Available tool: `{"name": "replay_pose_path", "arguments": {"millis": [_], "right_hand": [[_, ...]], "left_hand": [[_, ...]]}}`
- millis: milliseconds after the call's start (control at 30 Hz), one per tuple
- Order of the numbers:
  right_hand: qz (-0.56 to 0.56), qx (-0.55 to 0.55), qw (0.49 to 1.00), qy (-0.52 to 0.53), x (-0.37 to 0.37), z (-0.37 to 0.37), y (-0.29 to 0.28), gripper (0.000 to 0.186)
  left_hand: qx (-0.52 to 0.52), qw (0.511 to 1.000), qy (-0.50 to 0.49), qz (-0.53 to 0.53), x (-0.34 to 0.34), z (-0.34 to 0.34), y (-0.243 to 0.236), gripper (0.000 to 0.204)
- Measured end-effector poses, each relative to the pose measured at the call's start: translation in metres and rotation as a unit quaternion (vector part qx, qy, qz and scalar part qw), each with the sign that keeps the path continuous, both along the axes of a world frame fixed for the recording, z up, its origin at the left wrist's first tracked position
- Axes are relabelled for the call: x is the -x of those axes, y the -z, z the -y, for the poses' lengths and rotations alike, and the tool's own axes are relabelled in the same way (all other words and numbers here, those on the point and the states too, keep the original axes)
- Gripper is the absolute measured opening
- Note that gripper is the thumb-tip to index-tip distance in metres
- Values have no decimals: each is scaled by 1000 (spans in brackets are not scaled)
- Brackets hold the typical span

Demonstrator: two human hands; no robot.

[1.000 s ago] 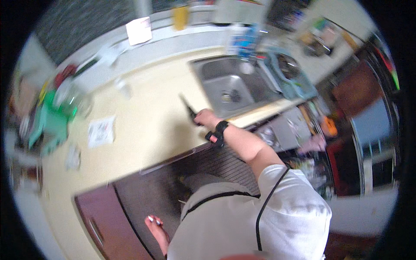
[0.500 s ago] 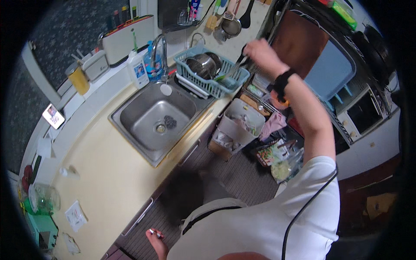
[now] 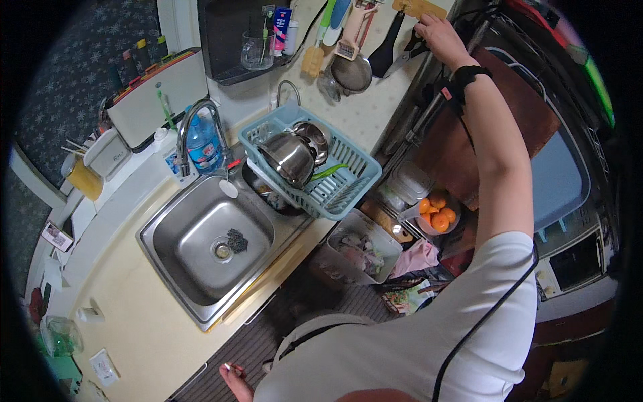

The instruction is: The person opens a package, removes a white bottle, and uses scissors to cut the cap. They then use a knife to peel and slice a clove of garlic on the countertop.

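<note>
My right hand [image 3: 439, 39], wearing a black wristband, is raised to the wall at the wooden hook strip [image 3: 422, 8]. Its fingers are closed on the black handles of a pair of scissors [image 3: 400, 61], whose silver blades point down and to the left. Beside the scissors hang a black spatula [image 3: 386, 53], a round strainer [image 3: 351, 74] and a grater [image 3: 349, 43]. Low in the view, my left hand [image 3: 234, 380] hangs beside the counter with its fingers curled. Something small and white shows at the fingertips, too small to name.
A blue dish rack [image 3: 341, 191] with steel pots [image 3: 288, 157] stands beside the steel sink [image 3: 201, 268]. Below it are a bin [image 3: 362, 248] and a bowl of oranges [image 3: 439, 218]. Boards [image 3: 489, 127] lean at the right. A phone [image 3: 57, 236] stands on the left ledge.
My right hand has carried the scissors from above the dish rack up and right to the wall hooks. The view has shifted toward the wall. My left hand stays low and curled.
</note>
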State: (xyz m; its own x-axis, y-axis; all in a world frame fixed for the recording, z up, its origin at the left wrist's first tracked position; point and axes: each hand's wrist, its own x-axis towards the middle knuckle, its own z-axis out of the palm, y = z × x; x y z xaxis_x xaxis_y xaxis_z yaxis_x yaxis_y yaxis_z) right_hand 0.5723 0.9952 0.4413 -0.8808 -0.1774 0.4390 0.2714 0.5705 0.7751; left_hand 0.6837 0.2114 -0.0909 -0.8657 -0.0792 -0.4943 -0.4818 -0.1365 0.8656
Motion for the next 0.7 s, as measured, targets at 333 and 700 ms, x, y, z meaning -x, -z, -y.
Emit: {"name": "replay_pose_path", "arguments": {"millis": [333,700], "right_hand": [[32,13,999,5,12,-69,19,28],[61,56,996,-19,73,52,69,34]], "left_hand": [[10,998,45,46,-3,-65,-72,21],[107,984,-56,-134,-32,-1,-75,12]]}}
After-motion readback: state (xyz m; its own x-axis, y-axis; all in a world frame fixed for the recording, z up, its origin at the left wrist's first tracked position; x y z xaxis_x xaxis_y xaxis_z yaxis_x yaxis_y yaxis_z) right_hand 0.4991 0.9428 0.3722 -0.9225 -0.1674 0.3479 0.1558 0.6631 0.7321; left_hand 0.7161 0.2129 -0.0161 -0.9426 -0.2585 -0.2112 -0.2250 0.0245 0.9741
